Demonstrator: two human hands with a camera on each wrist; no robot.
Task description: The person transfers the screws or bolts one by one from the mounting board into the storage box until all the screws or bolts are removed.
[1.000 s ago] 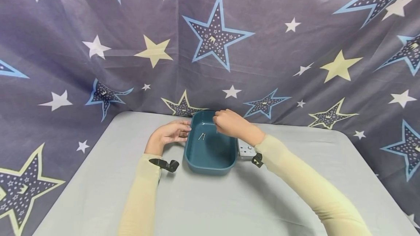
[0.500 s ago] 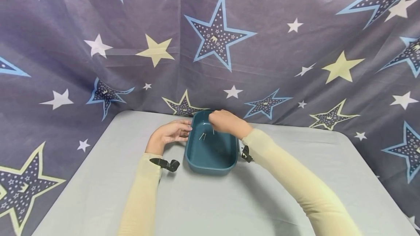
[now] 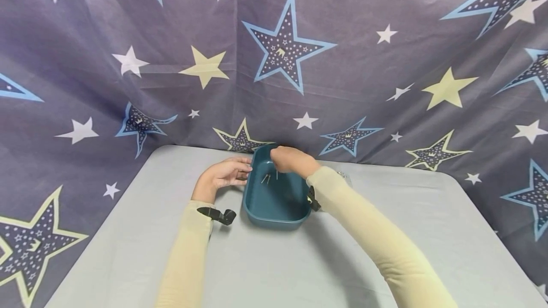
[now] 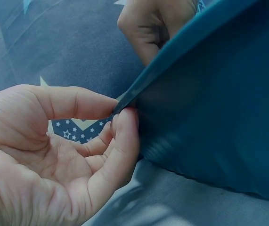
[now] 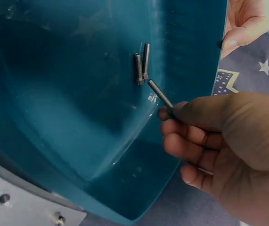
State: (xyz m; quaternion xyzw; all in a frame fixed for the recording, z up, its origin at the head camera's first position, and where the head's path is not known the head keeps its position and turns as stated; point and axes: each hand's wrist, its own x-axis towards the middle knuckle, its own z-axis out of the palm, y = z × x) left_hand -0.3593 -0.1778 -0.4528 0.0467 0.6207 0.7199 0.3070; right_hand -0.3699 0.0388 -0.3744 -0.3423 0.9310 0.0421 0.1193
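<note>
A deep blue-green plastic bin (image 3: 278, 208) stands near the table's back edge. My left hand (image 3: 227, 173) is at its left side; in the left wrist view the thumb and fingers pinch the rim (image 4: 146, 77). Over the far part of the bin, my right hand (image 3: 293, 159) pinches one end of a metal screw (image 5: 158, 92) between thumb and fingers, its threaded end pointing down into the bin. Two similar screws (image 5: 139, 69) lie close together on the bin floor, right by the tip of the held one in the right wrist view.
A silver metal plate with holes (image 5: 26, 197) sits outside the bin on its right, mostly covered by the right sleeve (image 3: 364, 222) in the head view. Behind the grey-white table (image 3: 239, 270) hangs a dark star-patterned cloth (image 3: 171, 37).
My right hand has moved left over the bin, carrying the screw toward the two lying there. Its sleeve now covers most of the metal plate. My left hand stays at the rim.
</note>
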